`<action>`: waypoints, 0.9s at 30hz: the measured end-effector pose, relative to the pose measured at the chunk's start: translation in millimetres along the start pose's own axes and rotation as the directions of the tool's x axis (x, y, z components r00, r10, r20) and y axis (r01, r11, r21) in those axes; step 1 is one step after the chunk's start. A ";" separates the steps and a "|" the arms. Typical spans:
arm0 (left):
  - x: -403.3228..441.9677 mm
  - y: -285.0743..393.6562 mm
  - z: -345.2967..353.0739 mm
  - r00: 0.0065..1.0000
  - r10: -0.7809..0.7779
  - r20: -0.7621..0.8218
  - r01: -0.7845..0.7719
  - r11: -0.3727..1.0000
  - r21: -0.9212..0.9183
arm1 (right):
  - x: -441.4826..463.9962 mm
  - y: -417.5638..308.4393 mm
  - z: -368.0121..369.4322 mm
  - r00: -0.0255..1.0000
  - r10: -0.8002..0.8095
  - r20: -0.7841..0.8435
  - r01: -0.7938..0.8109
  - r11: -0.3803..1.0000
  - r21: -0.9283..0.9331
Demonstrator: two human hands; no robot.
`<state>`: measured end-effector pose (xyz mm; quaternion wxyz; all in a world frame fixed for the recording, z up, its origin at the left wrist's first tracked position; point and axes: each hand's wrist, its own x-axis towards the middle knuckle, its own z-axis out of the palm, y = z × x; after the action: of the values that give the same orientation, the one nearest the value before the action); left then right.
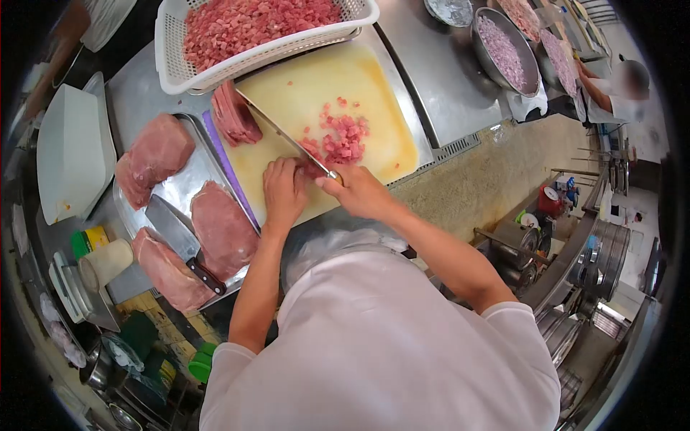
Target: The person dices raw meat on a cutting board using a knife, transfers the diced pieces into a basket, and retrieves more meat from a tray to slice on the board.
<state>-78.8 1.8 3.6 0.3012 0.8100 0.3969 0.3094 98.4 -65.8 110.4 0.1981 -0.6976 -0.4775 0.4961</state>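
Note:
My right hand (359, 190) is closed round the handle of a long knife (277, 128), whose blade runs up and left across the yellowish cutting board (374, 86). Beside the blade, my left hand (284, 188) rests on the board with its fingers bent over a piece of meat, mostly hidden. Small diced meat (345, 141) lies just beyond the knife. Sliced meat (233, 115) is stacked at the board's left edge. On a metal tray (180, 188) to the left are large raw pieces (223, 223) and a second knife (172, 228) with a dark handle.
A white perforated basket (266, 59) of diced meat stands behind the board. Bowls, one with chopped onion (501, 54), sit at the upper right near another person (611, 93). A white bin (75, 154) stands far left, above a green-lidded container (90, 241).

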 end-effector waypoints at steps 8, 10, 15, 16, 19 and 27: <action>1.9 -4.7 -3.4 0.999 0.026 0.034 -0.027 0.999 0.039 | 3.9 19.5 21.9 0.998 -0.018 -0.066 0.021 0.999 0.049; -2.8 -4.7 -11.3 0.998 0.020 0.064 -0.021 0.999 0.027 | -3.2 10.5 21.2 0.997 0.064 -0.033 -0.061 0.995 0.074; -0.6 -9.4 -12.1 0.996 0.013 0.091 -0.018 0.998 0.057 | -30.4 -10.8 12.1 0.984 0.174 0.036 -0.177 0.971 0.158; -0.3 -10.1 -12.7 0.994 0.016 0.107 -0.023 0.997 0.071 | -24.5 -8.8 16.3 0.987 0.156 0.037 -0.160 0.969 0.187; -0.1 -10.3 -16.5 0.991 0.031 0.126 -0.039 0.997 0.063 | -1.6 0.4 25.7 0.991 0.128 0.036 -0.133 0.960 0.247; -1.4 -12.1 -22.3 0.984 0.059 0.166 -0.073 0.994 0.081 | -4.7 3.1 45.1 0.993 0.114 -0.010 -0.105 0.943 0.316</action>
<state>-101.5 12.1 8.3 0.2869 0.8576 0.3568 0.2342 59.9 -80.1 91.1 0.2856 -0.6895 -0.3499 0.5662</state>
